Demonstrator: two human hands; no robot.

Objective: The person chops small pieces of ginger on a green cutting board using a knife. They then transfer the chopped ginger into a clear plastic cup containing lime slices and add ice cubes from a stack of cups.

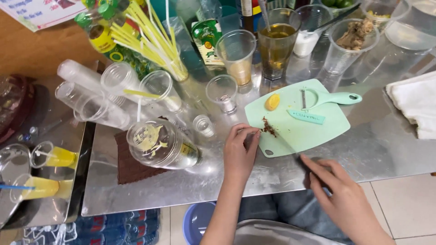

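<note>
Only a small heap of dark chopped bits (269,128) lies at the left edge of the mint cutting board (313,131), mid-frame; the left hand (239,152) pinches them, the right hand (338,193) grips a knife (290,152) (a yellow piece (272,101) sits uncut, so chopping looks unfinished).

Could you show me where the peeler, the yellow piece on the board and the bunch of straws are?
peeler (334,98): head view, on its mint green handle.
yellow piece (272,101): head view, on its middle.
straws (147,38): head view, midway along the yellow bunch.
</note>
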